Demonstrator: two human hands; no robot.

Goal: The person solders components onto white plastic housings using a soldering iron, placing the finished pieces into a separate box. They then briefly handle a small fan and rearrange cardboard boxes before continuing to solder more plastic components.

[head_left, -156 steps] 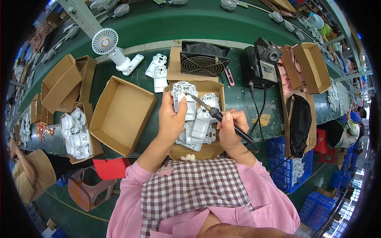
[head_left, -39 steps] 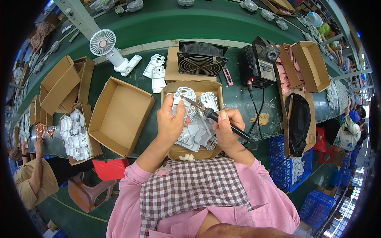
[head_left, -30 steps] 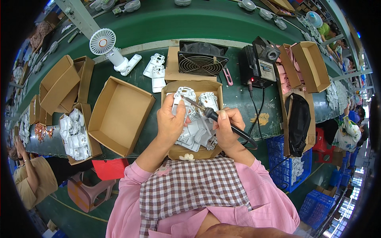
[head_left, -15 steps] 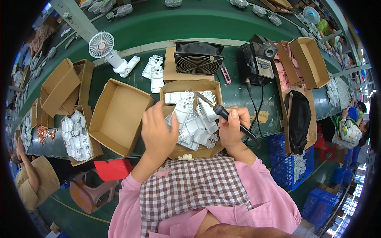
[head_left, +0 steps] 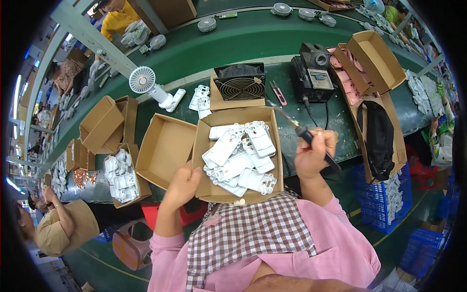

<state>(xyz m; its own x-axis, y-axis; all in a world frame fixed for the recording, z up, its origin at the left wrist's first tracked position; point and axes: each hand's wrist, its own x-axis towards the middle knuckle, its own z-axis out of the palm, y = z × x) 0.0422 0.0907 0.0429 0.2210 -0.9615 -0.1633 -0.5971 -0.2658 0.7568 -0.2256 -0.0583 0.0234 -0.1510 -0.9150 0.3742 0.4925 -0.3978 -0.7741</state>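
My right hand [head_left: 315,152] grips a soldering iron [head_left: 305,135] by its black handle, the metal tip pointing up and to the left, apart from the box. My left hand [head_left: 183,187] is closed on the left wall of a cardboard box [head_left: 238,117], thumb by the rim and its other fingers mostly hidden. Inside that box lie several white plastic housings [head_left: 238,163] in a loose heap, some with small metal parts at one end. The box sits tilted against the front of my checked apron.
An emptied-looking carton [head_left: 163,151] lies at the left, beside a box of white parts [head_left: 121,177]. Farther back stand a small white fan [head_left: 142,80], a black fan unit [head_left: 240,83], pink-handled snips [head_left: 278,93] and a black soldering station [head_left: 314,73]. A black pouch [head_left: 379,138] lies right.
My left hand has gone from above the parts to the box's left wall. The box is lifted and tilted. My right hand has moved right with the soldering iron; my view has shifted.
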